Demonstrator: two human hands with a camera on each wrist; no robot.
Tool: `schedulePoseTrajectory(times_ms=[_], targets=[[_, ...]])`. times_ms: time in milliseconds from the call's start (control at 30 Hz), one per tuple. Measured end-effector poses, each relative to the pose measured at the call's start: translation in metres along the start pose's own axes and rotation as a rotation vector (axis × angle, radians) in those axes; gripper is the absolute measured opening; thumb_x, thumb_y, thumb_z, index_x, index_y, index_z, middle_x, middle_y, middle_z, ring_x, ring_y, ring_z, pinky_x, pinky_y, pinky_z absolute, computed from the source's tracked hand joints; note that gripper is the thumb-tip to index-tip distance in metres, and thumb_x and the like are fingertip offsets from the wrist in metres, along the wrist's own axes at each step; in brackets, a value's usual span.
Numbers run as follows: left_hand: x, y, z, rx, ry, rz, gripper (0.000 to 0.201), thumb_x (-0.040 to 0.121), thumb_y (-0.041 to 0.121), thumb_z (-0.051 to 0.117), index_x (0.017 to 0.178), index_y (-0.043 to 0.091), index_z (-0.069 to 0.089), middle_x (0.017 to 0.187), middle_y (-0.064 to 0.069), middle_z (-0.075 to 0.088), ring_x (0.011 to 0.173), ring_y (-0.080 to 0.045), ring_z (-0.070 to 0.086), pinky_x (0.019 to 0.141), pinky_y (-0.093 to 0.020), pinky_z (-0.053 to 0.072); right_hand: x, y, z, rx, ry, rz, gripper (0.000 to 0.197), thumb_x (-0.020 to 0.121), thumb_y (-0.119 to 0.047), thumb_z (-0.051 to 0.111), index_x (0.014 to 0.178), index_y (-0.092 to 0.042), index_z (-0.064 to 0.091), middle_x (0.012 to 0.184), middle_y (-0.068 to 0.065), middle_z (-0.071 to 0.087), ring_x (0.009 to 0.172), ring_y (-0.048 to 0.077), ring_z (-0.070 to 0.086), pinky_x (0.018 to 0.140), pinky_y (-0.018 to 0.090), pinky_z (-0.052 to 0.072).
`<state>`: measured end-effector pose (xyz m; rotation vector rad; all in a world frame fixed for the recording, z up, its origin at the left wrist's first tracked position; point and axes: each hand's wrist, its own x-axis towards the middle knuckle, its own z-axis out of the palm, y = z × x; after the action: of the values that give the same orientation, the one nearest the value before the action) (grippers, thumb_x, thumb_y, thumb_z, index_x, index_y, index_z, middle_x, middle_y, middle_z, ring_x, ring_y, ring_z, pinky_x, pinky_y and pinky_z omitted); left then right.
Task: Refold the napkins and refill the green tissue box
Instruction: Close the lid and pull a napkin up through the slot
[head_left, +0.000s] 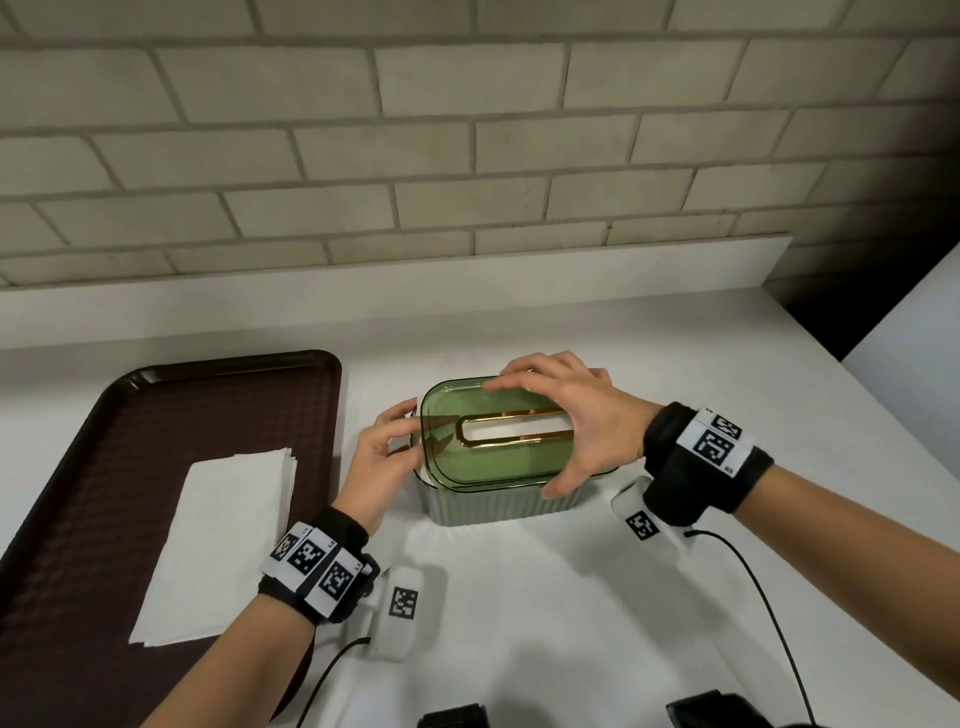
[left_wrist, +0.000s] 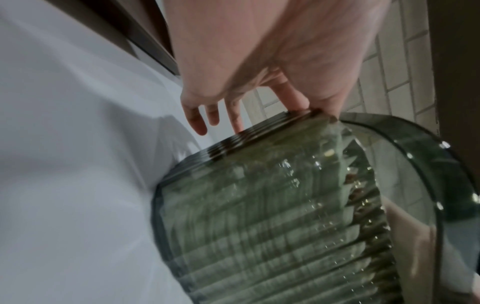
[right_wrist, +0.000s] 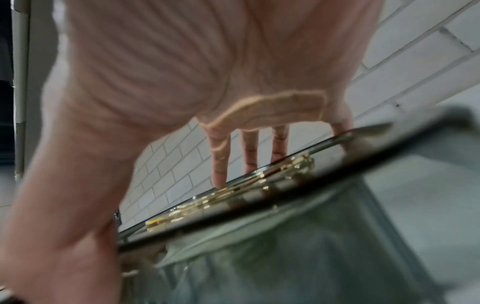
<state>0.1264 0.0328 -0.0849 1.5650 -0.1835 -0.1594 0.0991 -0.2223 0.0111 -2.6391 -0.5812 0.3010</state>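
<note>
Head view: the green tissue box (head_left: 498, 501) stands mid-worktop (head_left: 597, 597), the right hand (head_left: 566, 415) spanning its lid (head_left: 493, 447) — thumb and fingers clasping the edges — with folded napkins (head_left: 223, 540) at 9 o'clock on a brown tray (head_left: 88, 467). Left wrist view: the left hand (left_wrist: 259, 61) touches the box's ribbed end with loosely extended fingers (left_wrist: 194, 119). Right wrist view: fingers (right_wrist: 221, 156) curl over the lid's far edge.

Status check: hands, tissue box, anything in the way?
Right hand spans the lid, gripping its edges. Left hand steadies the box at its left end. Napkins wait on the tray. Nothing in the way.
</note>
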Motion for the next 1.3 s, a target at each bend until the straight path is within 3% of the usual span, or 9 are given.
schedulePoseTrajectory(times_ms=[67,167,400,567,700,800,1067,1200,1300], targets=[[0.0,-0.002,-0.001,-0.021,-0.009,-0.014,0.031,0.077,0.006,0.076,0.108,0.006,0.074,0.137,-0.009,0.054,0.133,-0.018,0.046,0.11,-0.042,0.039,0.005,0.0,0.0,0.019,0.004,0.003,0.111,0.044,-0.045,0.09,0.138,-0.052,0.033,0.135,-0.025,0.03,0.123,0.01,0.026,0.095,0.037,0.025],[-0.002,0.002,0.0,-0.05,-0.018,-0.029,0.043,0.062,0.029,0.08,0.102,0.015,0.077,0.134,-0.009,0.056,0.131,-0.02,0.048,0.111,-0.044,0.038,0.011,0.0,-0.002,0.039,-0.013,-0.006,0.109,0.044,-0.043,0.092,0.137,-0.051,0.036,0.136,-0.026,0.031,0.124,0.011,0.026,0.096,0.038,0.024],[-0.002,0.008,0.004,-0.002,-0.085,-0.015,0.033,0.074,0.003,0.076,0.092,0.031,0.078,0.137,-0.009,0.046,0.129,-0.016,0.046,0.106,-0.041,0.044,0.012,-0.003,-0.01,0.004,-0.07,-0.057,0.099,0.045,-0.041,0.093,0.129,-0.053,0.043,0.143,-0.027,0.028,0.129,0.012,0.024,0.104,0.044,0.021],[-0.001,0.003,0.003,0.005,-0.078,-0.014,0.04,0.071,0.015,0.072,0.111,0.013,0.072,0.136,-0.011,0.051,0.132,-0.021,0.045,0.112,-0.045,0.037,0.014,0.001,-0.003,0.062,-0.098,-0.069,0.092,0.047,-0.046,0.093,0.125,-0.06,0.046,0.149,-0.027,0.022,0.136,0.014,0.02,0.109,0.046,0.013],[0.0,0.003,0.004,-0.02,-0.072,-0.005,0.042,0.064,0.029,0.077,0.105,0.022,0.075,0.134,-0.01,0.054,0.131,-0.02,0.047,0.113,-0.049,0.035,0.019,-0.002,0.008,0.172,0.119,-0.128,0.043,0.071,-0.056,0.076,0.111,-0.054,0.062,0.149,-0.026,0.031,0.141,0.011,0.023,0.114,0.051,0.011],[-0.002,0.005,0.005,-0.026,-0.09,0.015,0.043,0.061,0.036,0.076,0.103,0.031,0.075,0.133,-0.006,0.057,0.131,-0.021,0.047,0.112,-0.051,0.035,0.028,-0.004,0.022,0.072,0.284,-0.216,0.013,0.088,-0.037,0.067,0.098,-0.044,0.072,0.144,-0.017,0.045,0.134,0.013,0.038,0.111,0.055,0.022],[-0.001,0.006,0.004,-0.022,-0.068,0.012,0.038,0.058,0.035,0.076,0.095,0.028,0.078,0.133,-0.011,0.055,0.128,-0.02,0.049,0.111,-0.047,0.038,0.041,-0.008,0.023,-0.175,0.364,-0.374,0.013,0.081,-0.041,0.068,0.087,-0.033,0.077,0.121,-0.01,0.066,0.111,0.019,0.059,0.097,0.043,0.039],[-0.001,0.006,0.002,-0.013,-0.071,0.01,0.049,0.057,0.034,0.077,0.101,0.011,0.075,0.133,-0.012,0.054,0.129,-0.021,0.048,0.111,-0.045,0.039,0.043,-0.006,0.022,-0.196,0.342,-0.411,0.015,0.085,-0.039,0.064,0.085,-0.028,0.075,0.117,-0.01,0.068,0.107,0.017,0.06,0.093,0.042,0.042],[-0.002,0.009,0.002,-0.051,-0.083,0.017,0.038,0.056,0.033,0.078,0.092,0.02,0.079,0.132,-0.012,0.053,0.128,-0.021,0.049,0.108,-0.038,0.041,0.044,-0.004,0.019,-0.204,0.302,-0.449,0.014,0.088,-0.035,0.064,0.088,-0.024,0.073,0.118,-0.008,0.067,0.107,0.017,0.058,0.091,0.041,0.043]])
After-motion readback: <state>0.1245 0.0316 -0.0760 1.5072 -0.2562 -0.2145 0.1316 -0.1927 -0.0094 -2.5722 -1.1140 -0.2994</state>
